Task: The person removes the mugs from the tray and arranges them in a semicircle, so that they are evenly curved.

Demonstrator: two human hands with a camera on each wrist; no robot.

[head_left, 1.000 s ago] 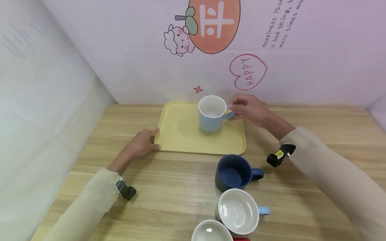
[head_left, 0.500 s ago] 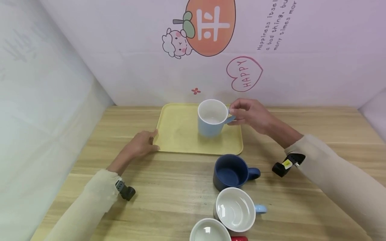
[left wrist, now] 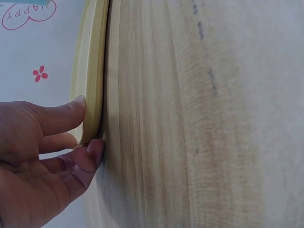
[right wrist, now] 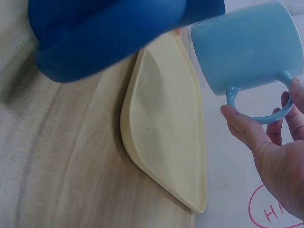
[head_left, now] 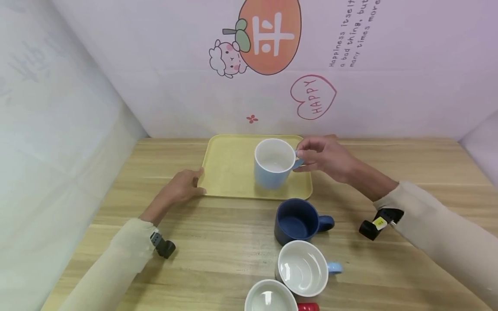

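Note:
My right hand (head_left: 328, 157) holds a light blue mug (head_left: 272, 172) with a white inside by its handle, thumb and fingers around the loop. In the right wrist view the mug (right wrist: 247, 50) hangs above the yellow tray (right wrist: 171, 118), apart from it. At the tray's left edge, my left hand (head_left: 180, 188) grips the rim near the front corner. The left wrist view has the thumb (left wrist: 61, 116) against the tray's rim (left wrist: 95, 71) and curled fingertips by its outer side. Just in front of the tray stands a dark blue mug (head_left: 285, 231), its handle pointing right.
Nearer the front are a white-lined cup with a light blue handle (head_left: 302, 268) and a white-lined cup with a red handle (head_left: 270, 298), close together in a row. The wooden table (head_left: 202, 250) meets a printed white backdrop (head_left: 175, 86) just behind the tray.
My right hand has moved the light blue mug toward the front of the tray and tilted it slightly. The left hand has stayed at the tray's edge.

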